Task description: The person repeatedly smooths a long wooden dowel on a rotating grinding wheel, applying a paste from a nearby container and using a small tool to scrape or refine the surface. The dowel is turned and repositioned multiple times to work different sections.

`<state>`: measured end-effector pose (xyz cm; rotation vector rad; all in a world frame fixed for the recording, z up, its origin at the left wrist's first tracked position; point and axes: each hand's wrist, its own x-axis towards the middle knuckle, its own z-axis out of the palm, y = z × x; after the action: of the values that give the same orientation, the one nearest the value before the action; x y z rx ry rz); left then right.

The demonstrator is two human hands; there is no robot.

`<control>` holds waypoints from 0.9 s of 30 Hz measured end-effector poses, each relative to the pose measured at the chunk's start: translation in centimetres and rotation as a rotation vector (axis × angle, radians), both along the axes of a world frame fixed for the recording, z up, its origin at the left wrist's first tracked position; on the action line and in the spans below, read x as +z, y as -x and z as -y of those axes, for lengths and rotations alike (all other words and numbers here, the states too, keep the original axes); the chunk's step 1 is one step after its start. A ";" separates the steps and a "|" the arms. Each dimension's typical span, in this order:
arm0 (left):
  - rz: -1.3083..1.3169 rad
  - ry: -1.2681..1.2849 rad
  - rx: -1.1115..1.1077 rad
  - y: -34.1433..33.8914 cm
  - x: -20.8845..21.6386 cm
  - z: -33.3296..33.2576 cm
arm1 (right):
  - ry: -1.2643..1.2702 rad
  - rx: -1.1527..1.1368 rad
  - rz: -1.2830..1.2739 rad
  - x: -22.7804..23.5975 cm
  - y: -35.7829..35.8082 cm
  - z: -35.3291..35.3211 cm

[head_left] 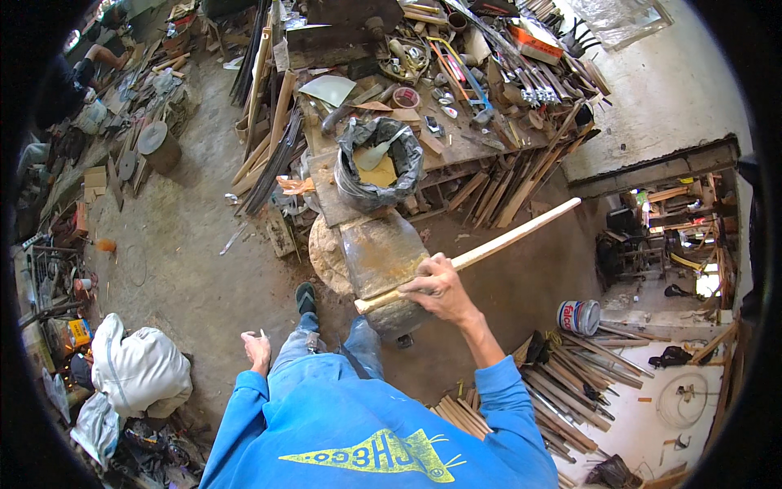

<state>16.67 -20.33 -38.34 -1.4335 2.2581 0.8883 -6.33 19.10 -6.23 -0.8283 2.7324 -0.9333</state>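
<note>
My right hand (442,289) grips a long, pale wooden stick (521,236) near its left end. The stick slants up to the far right, and its near end lies over the lower edge of a worn, dusty board (379,253). Beyond the board stands a bucket lined with black plastic (352,181), with yellowish powder (383,174) and a grey scoop (373,156) inside. Down by my left thigh, my left hand (257,352) is closed, with a small pale tip showing at its fingers. What that tip belongs to is too small to make out.
A cluttered workbench (456,134) with tools and wood strips spans the far side. Bundles of wooden sticks (570,383) lie at the right near a white paint bucket (578,317). A stuffed white sack (140,367) sits at the left. Part of another person (106,57) shows at the far left.
</note>
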 end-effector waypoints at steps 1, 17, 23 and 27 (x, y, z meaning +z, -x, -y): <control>-0.018 -0.011 0.023 0.3 0.3 0.0 | 0.003 0.010 -0.017 0.0 -0.4 1.0; 0.044 -0.019 0.053 -1.5 -1.6 1.1 | -0.296 -0.040 -0.217 -1.6 -10.6 6.7; 0.031 0.030 -0.044 -1.5 -1.9 1.2 | -0.302 -0.065 -0.099 -2.1 -12.2 7.8; -0.022 -0.019 -0.025 -0.7 -2.0 1.4 | -0.269 -0.445 -0.109 -1.7 -10.9 6.6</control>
<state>17.37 -21.71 -40.33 -1.3914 2.2727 0.9197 4.58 12.45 -7.97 -0.2319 3.1098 -0.5663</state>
